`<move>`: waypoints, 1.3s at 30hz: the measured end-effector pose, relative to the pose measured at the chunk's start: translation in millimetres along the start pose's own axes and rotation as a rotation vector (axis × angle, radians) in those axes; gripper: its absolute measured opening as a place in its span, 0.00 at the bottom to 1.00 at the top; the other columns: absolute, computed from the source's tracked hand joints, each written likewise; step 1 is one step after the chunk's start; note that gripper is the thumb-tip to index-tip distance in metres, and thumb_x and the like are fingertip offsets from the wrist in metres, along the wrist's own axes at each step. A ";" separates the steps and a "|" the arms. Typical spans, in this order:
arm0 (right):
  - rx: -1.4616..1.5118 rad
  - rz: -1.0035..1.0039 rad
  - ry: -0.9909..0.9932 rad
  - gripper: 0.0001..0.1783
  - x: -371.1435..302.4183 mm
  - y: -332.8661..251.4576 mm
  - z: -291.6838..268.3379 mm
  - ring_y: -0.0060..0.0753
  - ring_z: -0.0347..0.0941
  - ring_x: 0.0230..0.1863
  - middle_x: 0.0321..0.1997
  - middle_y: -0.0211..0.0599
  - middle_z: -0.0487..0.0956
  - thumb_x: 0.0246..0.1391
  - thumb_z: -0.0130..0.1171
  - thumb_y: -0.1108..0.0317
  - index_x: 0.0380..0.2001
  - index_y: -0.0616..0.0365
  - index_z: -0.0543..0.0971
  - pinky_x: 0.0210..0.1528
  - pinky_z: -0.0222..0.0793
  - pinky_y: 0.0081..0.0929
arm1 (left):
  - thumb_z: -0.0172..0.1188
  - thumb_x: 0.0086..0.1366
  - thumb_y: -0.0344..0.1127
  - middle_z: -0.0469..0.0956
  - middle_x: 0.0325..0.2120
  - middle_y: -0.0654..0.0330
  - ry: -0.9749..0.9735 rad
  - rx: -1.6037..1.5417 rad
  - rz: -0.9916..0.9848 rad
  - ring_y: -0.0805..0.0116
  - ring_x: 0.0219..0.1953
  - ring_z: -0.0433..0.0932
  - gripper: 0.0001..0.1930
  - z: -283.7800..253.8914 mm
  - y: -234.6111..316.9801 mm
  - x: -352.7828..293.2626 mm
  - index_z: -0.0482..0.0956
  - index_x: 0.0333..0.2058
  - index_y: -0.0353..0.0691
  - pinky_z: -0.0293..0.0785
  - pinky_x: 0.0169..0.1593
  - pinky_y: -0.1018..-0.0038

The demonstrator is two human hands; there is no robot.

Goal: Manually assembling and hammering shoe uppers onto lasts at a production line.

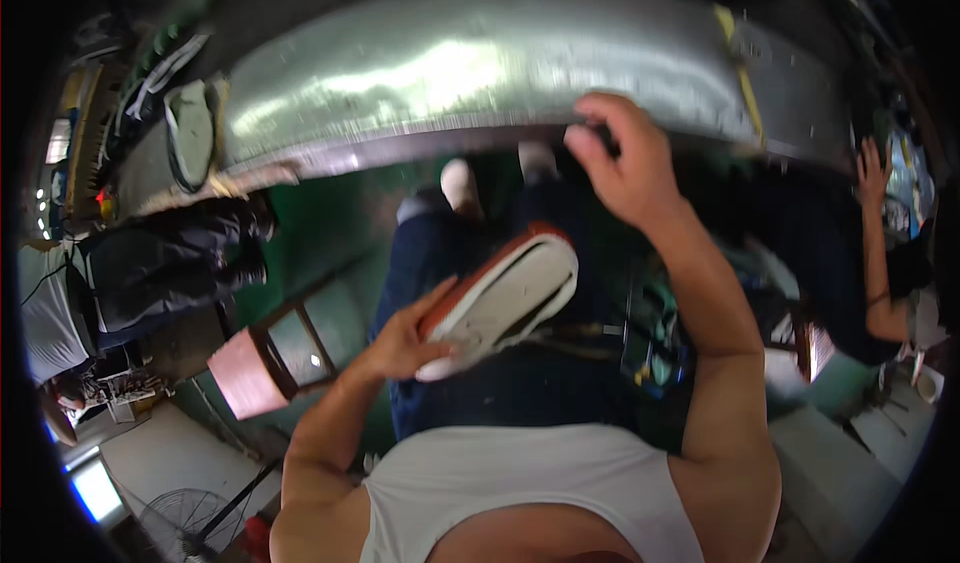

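Observation:
My left hand (410, 338) grips one end of an orange-red and white shoe (510, 298), held at a slant above my lap. The shoe's pale bottom faces up, with a dark curved line along one side and a loose-looking pale strip at the edge. My right hand (630, 158) is raised by the near edge of the metal-topped bench (480, 73). Its thumb and forefinger are bent and apart, and no object shows between them; the other fingers are partly hidden.
Another shoe piece (190, 128), pale inside, lies at the bench's left end. A pink-topped stool (245, 373) stands at my left. People sit or stand on both sides; one person's hand (873, 171) rests at the far right. A fan (185, 523) is at lower left.

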State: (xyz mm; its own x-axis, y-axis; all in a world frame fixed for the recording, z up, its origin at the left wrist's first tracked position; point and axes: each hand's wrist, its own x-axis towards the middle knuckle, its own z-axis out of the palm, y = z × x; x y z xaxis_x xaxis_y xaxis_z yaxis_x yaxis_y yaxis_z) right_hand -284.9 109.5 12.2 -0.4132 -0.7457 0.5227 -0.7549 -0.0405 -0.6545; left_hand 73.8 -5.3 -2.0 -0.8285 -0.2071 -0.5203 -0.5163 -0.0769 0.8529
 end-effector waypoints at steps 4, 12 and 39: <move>0.164 0.552 -0.371 0.37 -151.0 -36.7 15.3 0.47 0.76 0.48 0.55 0.49 0.75 0.47 0.73 0.53 0.56 0.63 0.73 0.53 0.72 0.38 | 0.71 0.60 0.44 0.76 0.56 0.47 -0.066 0.187 -0.090 0.60 0.58 0.76 0.45 25.5 -29.5 7.6 0.57 0.70 0.39 0.69 0.62 0.68; 0.170 0.388 -0.439 0.32 -200.0 -27.2 6.6 0.44 0.80 0.44 0.54 0.51 0.79 0.51 0.67 0.71 0.61 0.58 0.72 0.48 0.74 0.34 | 0.65 0.60 0.51 0.80 0.45 0.43 0.007 0.811 0.248 0.45 0.49 0.79 0.32 80.8 21.3 69.0 0.74 0.57 0.36 0.74 0.54 0.58; 0.469 0.837 -0.824 0.20 -216.6 -106.4 -65.0 0.31 0.79 0.40 0.38 0.41 0.82 0.55 0.63 0.65 0.49 0.65 0.77 0.45 0.74 0.28 | 0.66 0.66 0.33 0.74 0.55 0.56 0.333 -0.151 0.591 0.66 0.60 0.70 0.40 12.3 20.8 3.9 0.54 0.72 0.49 0.66 0.64 0.68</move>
State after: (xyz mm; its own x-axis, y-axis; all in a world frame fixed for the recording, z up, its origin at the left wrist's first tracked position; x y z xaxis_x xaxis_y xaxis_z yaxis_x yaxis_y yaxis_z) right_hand -148.2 318.5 4.1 -0.1092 -0.8425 -0.5276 -0.0947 0.5372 -0.8381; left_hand 57.1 4.3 13.2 -0.8385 -0.5423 0.0532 0.0564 0.0106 0.9983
